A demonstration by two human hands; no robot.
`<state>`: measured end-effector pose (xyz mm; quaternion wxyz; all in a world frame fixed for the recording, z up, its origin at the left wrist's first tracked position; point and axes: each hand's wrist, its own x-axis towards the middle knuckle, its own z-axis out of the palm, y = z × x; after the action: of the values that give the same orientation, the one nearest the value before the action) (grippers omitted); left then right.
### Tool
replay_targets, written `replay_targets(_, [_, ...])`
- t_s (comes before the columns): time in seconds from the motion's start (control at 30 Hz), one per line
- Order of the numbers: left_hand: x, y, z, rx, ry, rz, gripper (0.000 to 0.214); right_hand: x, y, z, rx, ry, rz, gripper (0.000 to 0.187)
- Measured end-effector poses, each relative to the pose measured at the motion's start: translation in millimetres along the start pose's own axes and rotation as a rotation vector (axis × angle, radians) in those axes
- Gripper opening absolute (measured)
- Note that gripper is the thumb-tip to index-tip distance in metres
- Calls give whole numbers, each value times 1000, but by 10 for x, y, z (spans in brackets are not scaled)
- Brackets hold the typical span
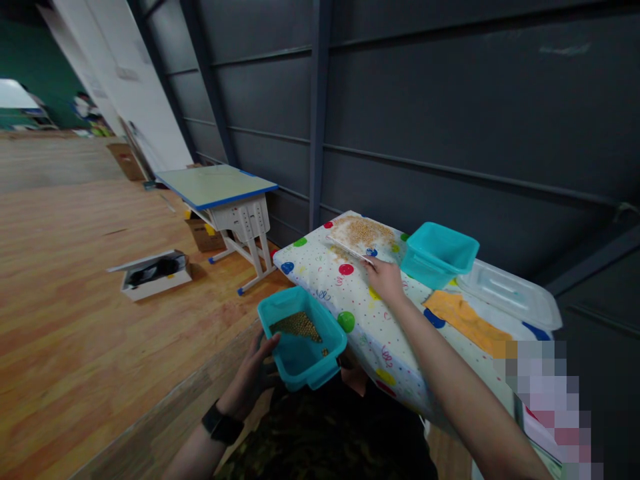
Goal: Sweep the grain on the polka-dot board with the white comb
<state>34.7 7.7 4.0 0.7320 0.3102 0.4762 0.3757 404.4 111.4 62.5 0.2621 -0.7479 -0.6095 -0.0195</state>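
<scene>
My left hand [257,367] grips the side of a teal plastic container [305,375] and holds it beside the table's front edge. Inside lie some yellow-brown beans [299,325], gathered at one end. Over the table, my right hand [386,280] is closed on the near end of a thin, pale flat strip [350,249], perhaps a ruler. The strip's far end reaches the near side of a spread of beans [367,233] on the dotted tablecloth [317,267]. Part of the left fingers is hidden by the container.
A second teal container [435,270] stands at the table's back, with a clear lid [510,293] and an orange cloth [457,315] beside it. To the left are a school desk [215,185] and an open white box [160,283] on the floor. A dark wall [450,100] rises behind.
</scene>
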Motion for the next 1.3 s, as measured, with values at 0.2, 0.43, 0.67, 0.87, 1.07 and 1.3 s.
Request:
replay_targets(0.2, [1,-7,-19,10,-5,4,116,-95,29,-2,130,-36,-91,36])
replay_targets(0.43, [9,-9,-13,8,-24,0,110,-52,64,53,183,70,-42,34])
replay_targets(0.67, [40,-51,-55,11,-15,2,105,-140,26,77,273,-4,-152,31])
replay_targets(0.87, [23,-57,-76,18,-30,8,105,-145,-17,33,359,39,-93,34])
replay_targets(1.07, [24,-49,-73,-9,-39,4,114,-139,-5,-28,413,39,-93,52])
replay_targets(1.3, [55,-78,-110,-19,-41,-6,106,-207,-99,-92,363,9,-162,55])
